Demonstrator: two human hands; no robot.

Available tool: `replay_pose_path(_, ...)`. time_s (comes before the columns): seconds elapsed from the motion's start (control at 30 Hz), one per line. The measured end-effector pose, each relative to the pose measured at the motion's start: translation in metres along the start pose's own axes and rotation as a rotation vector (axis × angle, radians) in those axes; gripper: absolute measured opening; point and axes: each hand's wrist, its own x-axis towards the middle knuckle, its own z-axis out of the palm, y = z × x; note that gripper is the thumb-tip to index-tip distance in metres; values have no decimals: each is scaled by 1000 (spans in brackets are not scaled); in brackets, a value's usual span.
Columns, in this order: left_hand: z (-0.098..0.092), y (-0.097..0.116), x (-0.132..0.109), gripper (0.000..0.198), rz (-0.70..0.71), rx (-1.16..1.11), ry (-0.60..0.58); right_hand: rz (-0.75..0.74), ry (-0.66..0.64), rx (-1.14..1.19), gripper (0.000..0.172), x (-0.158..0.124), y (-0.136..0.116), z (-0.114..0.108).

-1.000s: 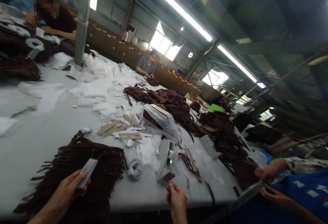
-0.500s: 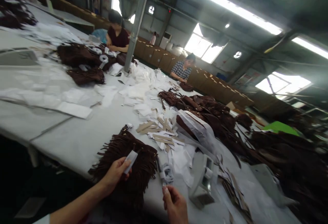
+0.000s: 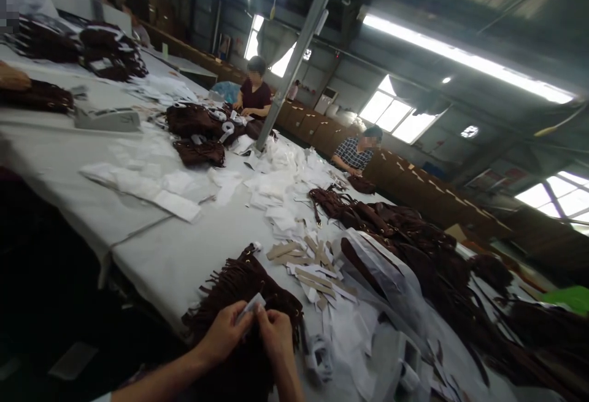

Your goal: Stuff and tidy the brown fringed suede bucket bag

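Note:
A dark brown fringed bag (image 3: 246, 273) lies at the table's near edge, with gold eyelets along its top. Above it, my left hand (image 3: 230, 331) is closed around a small white strip (image 3: 252, 307), perhaps folded paper. My right hand (image 3: 277, 333) meets it from the other side, thumb and fingers pinching the strip's upper end. Whether a piece of tape is between those fingers cannot be made out. To the right of the bag hangs a strap end bundled in pale wrapping (image 3: 319, 356). A grey tape dispenser (image 3: 396, 353) stands farther right.
Cardboard and paper strips (image 3: 317, 267) are scattered beyond the bag. Brown bags and straps (image 3: 414, 248) are heaped on the right. Another pile of brown bags (image 3: 197, 123) lies across the white table (image 3: 156, 267), near a metal post (image 3: 294, 64). Two people sit at the far side.
My right hand has left the area by the wrapped strap and come up to the white strip in my left hand. The view has swung left.

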Motion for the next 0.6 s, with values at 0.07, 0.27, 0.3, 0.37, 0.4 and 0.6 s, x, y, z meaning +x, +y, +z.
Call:
replay_pose_path(0.07,0,5,0,39,-51,-142,-51,46,-61,10,56,0,4,-1)
replay_pose_path(0.27,-5,19,6,21,-557,-1020,-267,-18,-176,362,54,3,14,3)
replay_pose_path(0.3,-6,20,6,21,-603,-1082,-290,-30,-159,370,52,3,17,5)
replay_pose_path(0.37,-7,21,7,23,-596,-1050,-295,-23,-104,380,52,3,24,6)
replay_pose_path(0.4,-7,22,7,24,-543,-958,-279,5,-72,405,53,3,26,6)
replay_pose_path(0.6,-1,18,6,41,-109,-152,-215,66,-53,413,55,4,19,8)
